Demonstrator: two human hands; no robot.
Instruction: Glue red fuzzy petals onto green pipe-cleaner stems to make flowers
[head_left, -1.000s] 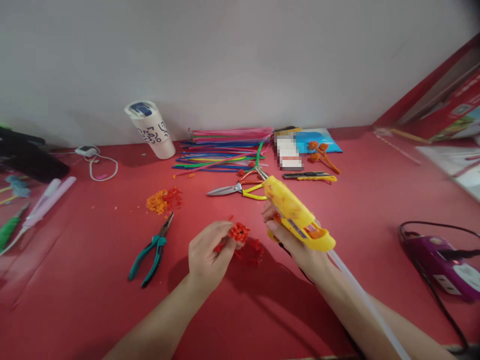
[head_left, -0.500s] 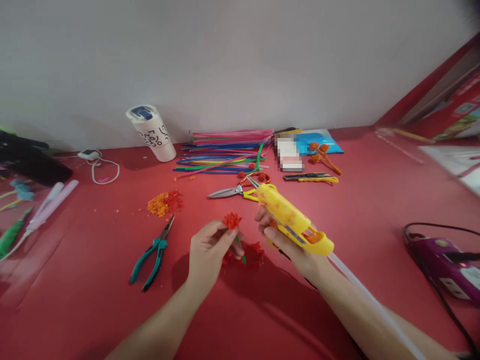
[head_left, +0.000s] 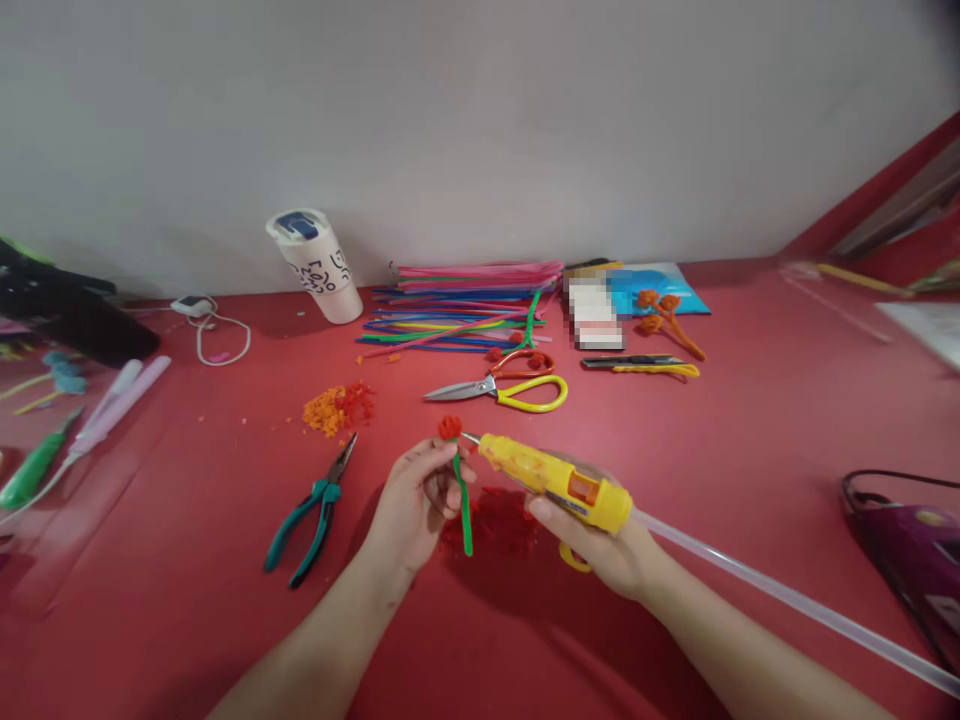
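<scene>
My left hand [head_left: 420,497] pinches a small red pipe-cleaner flower [head_left: 450,428] by its green stem [head_left: 463,500], holding it upright over the red table [head_left: 675,480]. In my right hand [head_left: 600,545] is a yellow hot glue gun [head_left: 555,480], gripped by the handle, its metal nozzle pointing left and almost touching the flower's base. A clear glue stick [head_left: 780,600] trails from the gun's back toward the right. A pile of red pipe-cleaner bits [head_left: 495,515] lies on the table under both hands.
Teal pliers [head_left: 315,505] lie left of my hands. Yellow-handled scissors [head_left: 502,390], coloured pipe cleaners [head_left: 465,310], a white cup [head_left: 319,265], orange trimmings [head_left: 337,408], a utility knife [head_left: 641,366] and orange flowers [head_left: 664,315] sit behind. A purple device [head_left: 911,545] with cable is far right.
My right hand swung the glue gun down and levelled it, bringing the nozzle to the flower. My left hand turned the flower upright, so its green stem now shows.
</scene>
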